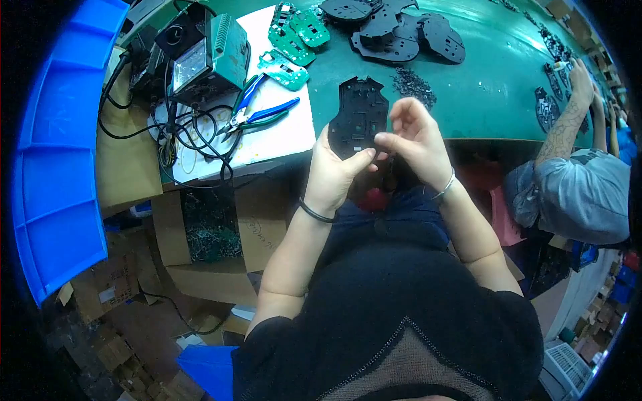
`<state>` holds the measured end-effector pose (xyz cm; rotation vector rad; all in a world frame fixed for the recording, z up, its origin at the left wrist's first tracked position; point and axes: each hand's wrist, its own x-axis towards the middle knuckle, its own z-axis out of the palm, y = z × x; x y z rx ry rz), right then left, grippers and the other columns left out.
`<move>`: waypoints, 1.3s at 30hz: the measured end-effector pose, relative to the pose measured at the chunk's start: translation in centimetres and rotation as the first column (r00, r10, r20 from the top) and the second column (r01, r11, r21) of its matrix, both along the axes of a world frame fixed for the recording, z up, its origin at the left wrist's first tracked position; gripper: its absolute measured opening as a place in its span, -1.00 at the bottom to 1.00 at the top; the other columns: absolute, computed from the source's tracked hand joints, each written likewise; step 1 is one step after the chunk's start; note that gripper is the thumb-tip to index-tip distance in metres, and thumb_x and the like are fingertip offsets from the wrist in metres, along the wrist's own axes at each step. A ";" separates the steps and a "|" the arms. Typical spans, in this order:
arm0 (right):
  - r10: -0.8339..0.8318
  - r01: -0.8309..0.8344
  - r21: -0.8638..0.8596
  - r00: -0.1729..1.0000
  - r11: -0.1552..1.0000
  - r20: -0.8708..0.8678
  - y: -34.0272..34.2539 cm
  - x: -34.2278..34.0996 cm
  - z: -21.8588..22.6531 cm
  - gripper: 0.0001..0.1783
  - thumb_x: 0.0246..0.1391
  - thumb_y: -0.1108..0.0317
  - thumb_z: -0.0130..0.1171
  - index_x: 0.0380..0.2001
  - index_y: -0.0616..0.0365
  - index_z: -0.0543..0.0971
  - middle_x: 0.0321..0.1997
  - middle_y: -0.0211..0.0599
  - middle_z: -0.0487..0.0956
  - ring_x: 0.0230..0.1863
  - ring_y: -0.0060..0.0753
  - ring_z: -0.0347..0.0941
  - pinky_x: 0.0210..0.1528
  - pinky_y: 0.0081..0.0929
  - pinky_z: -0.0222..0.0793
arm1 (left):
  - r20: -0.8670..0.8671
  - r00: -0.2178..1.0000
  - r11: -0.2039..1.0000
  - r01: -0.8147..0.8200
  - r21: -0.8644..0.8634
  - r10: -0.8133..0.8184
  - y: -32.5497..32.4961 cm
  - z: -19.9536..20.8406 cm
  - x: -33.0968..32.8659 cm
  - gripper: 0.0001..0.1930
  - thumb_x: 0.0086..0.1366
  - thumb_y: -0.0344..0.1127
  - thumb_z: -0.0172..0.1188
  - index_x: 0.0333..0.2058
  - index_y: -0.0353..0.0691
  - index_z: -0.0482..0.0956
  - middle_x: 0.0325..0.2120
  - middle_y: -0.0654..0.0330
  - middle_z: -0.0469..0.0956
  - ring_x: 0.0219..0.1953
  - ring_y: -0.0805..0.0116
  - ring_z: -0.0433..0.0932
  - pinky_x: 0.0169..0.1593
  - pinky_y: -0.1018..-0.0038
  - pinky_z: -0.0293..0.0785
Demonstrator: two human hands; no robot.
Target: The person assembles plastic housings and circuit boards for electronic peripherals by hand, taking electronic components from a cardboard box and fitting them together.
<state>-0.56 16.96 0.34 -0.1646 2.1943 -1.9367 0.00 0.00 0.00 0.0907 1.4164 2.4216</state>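
A black moulded plastic shell (360, 113), with a notched top edge and several cut-outs, is held up at the table's front edge. My left hand (332, 170) grips its lower left side, thumb laid over the lower face. Close by on the right is my right hand (421, 144), its fingers curled but apart from the thumb. That thumb's tip is at the shell's lower right edge, and nothing shows between the fingers. Just beyond lies a pile of small dark screws (413, 87). More black shells (408, 37) are heaped at the back.
Green circuit boards (292, 40) and blue-handled cutters (257, 113) lie on white sheeting at left. Beside them stands a bench unit (210, 63) with tangled black cables. A blue bin (60, 147) fills the far left. A co-worker's arm (567, 120) reaches over the table at right.
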 end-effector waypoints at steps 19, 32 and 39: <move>-0.100 0.110 -0.422 0.994 0.900 0.045 -0.9 0.5 0.7 -0.56 -0.02 0.58 0.17 -0.07 0.30 0.27 -0.33 -0.39 0.37 -0.37 -0.66 0.41 -0.44 -0.71 0.48 | 0.057 0.998 0.999 0.018 0.035 -0.020 0.7 0.1 -0.1 -0.57 0.02 -0.62 0.14 -0.08 -0.31 0.34 -0.29 0.16 0.50 -0.39 0.42 0.55 -0.44 0.64 0.49; -0.357 0.319 -0.320 0.932 0.892 -0.066 2.3 0.4 1.3 -0.56 0.02 0.51 0.17 0.00 0.24 0.36 -0.41 -0.50 0.46 -0.40 -0.74 0.35 -0.37 -0.75 0.30 | 0.032 0.999 0.998 0.040 -0.042 -0.039 5.3 1.7 0.1 -0.50 0.09 -0.58 0.20 0.01 -0.29 0.24 -0.26 0.11 0.47 -0.31 0.34 0.57 -0.38 0.60 0.54; -0.528 0.617 0.169 0.761 0.769 -0.377 19.8 -5.0 3.9 -0.62 -0.10 0.49 0.24 -0.12 0.11 0.54 -0.61 -0.45 0.48 -0.56 -0.70 0.32 -0.49 -0.64 0.29 | 0.291 0.595 0.484 0.792 -0.373 -0.749 3.0 -2.8 0.3 -0.73 0.28 -0.28 0.09 -0.10 -0.28 0.44 -0.31 0.07 0.56 -0.35 0.34 0.60 -0.36 0.55 0.53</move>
